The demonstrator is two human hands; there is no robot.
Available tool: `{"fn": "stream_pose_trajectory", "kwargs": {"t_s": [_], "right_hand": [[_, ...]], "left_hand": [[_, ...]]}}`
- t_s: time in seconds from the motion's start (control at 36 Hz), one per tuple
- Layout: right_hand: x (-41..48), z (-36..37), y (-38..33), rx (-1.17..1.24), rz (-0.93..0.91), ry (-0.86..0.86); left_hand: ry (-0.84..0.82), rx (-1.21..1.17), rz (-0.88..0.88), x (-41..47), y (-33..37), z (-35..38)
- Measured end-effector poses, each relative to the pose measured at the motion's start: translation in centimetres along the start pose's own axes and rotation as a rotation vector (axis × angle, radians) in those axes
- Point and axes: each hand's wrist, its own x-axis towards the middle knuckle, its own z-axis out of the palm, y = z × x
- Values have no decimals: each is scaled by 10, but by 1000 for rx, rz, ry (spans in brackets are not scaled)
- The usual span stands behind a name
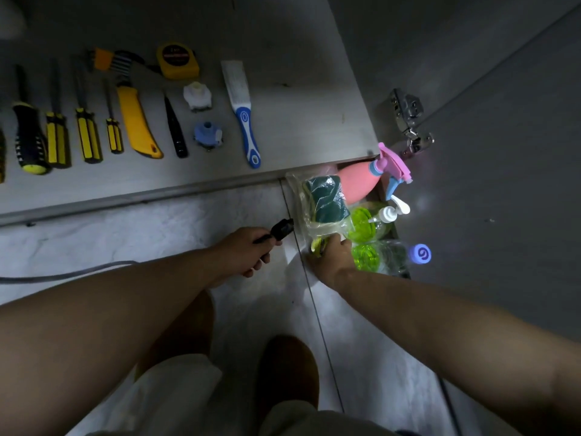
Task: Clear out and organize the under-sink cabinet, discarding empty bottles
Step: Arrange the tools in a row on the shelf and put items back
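**Head view, looking down.** The grey cabinet floor (298,105) spans the top of the frame. It carries a row of yellow-and-black hand tools (85,133) and a white brush with a blue-and-white handle (246,127). The open grey cabinet door (487,168) stands at right on its metal hinge (408,121).

In the corner between cabinet edge and door we see a tight cluster:
- a clear plastic bag of dark green scouring pads (323,199)
- a pink spray bottle with a pink-and-blue trigger (358,184)
- a green-filled pump bottle (374,225)
- a clear bottle of green liquid with a blue cap (386,256)

The right hand (333,259) pinches the bag's near end, fingers curled on the plastic. The left hand (248,251) is clenched round a black plug-like object (279,229), beside the bag but apart from it.

The bag's long axis runs away from us toward the cabinet edge, so its bulk lies ahead of the grip. The bottles touch its right side. The right hand is the nearer and the left is occupied, so we judge that the bag comes back toward us along that axis. The spray bottle's contents cannot be told.
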Motion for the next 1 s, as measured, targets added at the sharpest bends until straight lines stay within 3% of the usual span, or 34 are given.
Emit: {"fn": "stream_pose_trajectory", "kwargs": {"t_s": [0.28,0.44,0.53,0.72,1.0], "right_hand": [[-16,14,2,-197,-94,0],[-38,-3,-1,-110,-228,-107],[-46,-19,-9,105,-318,-138],[-31,-78,-49,206,-632,75],[36,-111,-160,168,-607,286]], "left_hand": [[11,53,6,-7,0,-6],[39,56,55,-9,8,-15],[31,-38,90,-9,21,-20],[-33,-471,242,-10,62,-30],[185,-754,383,-23,102,-53]]}}
